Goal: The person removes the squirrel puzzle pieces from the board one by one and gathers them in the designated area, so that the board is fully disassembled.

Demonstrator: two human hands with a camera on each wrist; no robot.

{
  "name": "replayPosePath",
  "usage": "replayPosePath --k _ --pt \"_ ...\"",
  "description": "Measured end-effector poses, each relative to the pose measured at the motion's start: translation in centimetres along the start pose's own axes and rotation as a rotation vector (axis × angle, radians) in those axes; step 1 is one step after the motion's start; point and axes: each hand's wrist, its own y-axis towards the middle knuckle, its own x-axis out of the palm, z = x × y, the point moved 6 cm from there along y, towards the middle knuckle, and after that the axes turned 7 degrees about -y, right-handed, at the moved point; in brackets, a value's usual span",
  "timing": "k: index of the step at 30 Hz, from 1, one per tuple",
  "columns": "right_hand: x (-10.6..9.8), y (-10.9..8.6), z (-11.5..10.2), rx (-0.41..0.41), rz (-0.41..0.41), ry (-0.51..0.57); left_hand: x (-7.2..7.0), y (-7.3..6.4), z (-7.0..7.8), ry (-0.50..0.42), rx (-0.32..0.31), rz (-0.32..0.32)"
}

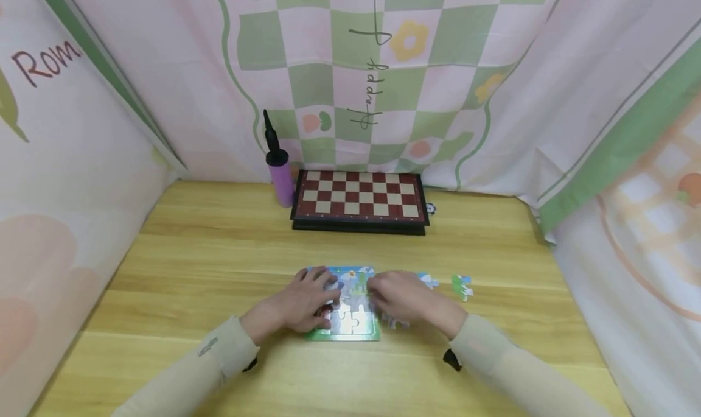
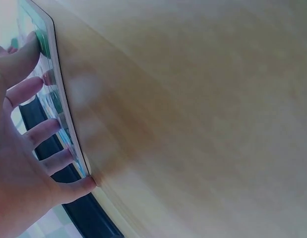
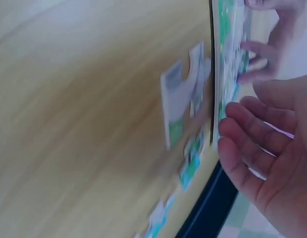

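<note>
From left to right across a wood-grain table, we first meet a purple pump with a black nozzle, upright near the back curtain, which presumably keeps it out of the hands' way.

Nearer to us, the left hand rests with spread fingers over the left side of a flat jigsaw board. It is not clenched; fingertips touch the board's edge and face, and we judge that this spread steadies it.

The jigsaw board lies at the middle of the near table, between both hands, where each can reach it. Its lower part shows interlocking outlines, though glare keeps us from telling fitted pieces from printed lines.

Behind it, a red and cream checkered game board sits at the back, beside the pump, seemingly set aside.

Next comes the right hand, its fingers bent, tips at the jigsaw board's right edge. Its palm looks empty in the right wrist view, but we cannot tell whether the fingertips pinch a piece.

One loose piece lies partly under that hand; a blue-and-white piece and a green-and-blue piece lie farther right, likely kept there within easy reach.
</note>
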Motion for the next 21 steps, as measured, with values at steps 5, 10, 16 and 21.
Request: replayPosePath --k 5,10,16,21 --pt "1.1 1.9 -2.2 -0.088 0.021 -0.068 -0.1 0.0 0.0 -0.006 0.003 0.011" --pt "1.5 3.3 -3.2 -0.092 -0.010 -0.099 -0.1 0.0 0.0 0.003 0.015 0.035" --pt "1.9 4.1 -3.5 -0.018 -0.066 -0.024 -0.1 0.0 -0.1 0.001 -0.009 0.040" --pt "2.4 4.5 -3.5 0.052 -0.078 0.019 -0.2 0.0 -0.4 -0.017 -0.049 0.063"
